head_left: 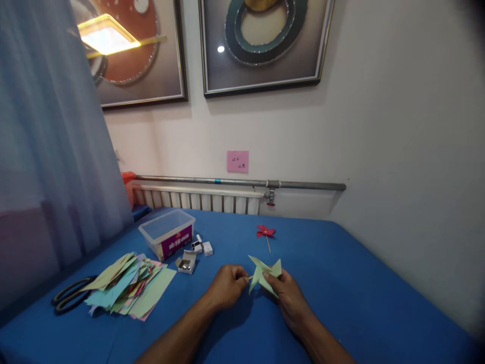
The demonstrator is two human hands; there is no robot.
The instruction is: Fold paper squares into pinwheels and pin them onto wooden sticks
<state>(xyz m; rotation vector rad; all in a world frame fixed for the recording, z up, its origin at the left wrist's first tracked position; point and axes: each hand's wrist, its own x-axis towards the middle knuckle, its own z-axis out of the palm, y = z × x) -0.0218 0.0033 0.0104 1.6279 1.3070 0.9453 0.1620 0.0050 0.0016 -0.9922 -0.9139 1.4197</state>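
A pale green paper pinwheel (259, 273) is held above the blue table, its blades folded into points. My right hand (290, 298) grips it from the right, thumb over the paper near the middle. On the left, my left hand (229, 286) is closed with its fingertips pinching a thin wooden stick (250, 277) that reaches toward the pinwheel. Whether the stick is joined to the paper cannot be made out. Beyond my hands lies a finished-looking red pinwheel (265, 232) on its own stick.
Left of my hands are a stack of coloured paper (131, 288), black-handled scissors (70, 296), an open small white box (186, 263) with shiny bits, and more small boxes (202, 246). A clear plastic tub (168, 232) stands behind them. Radiator and wall border the blue table (341, 283).
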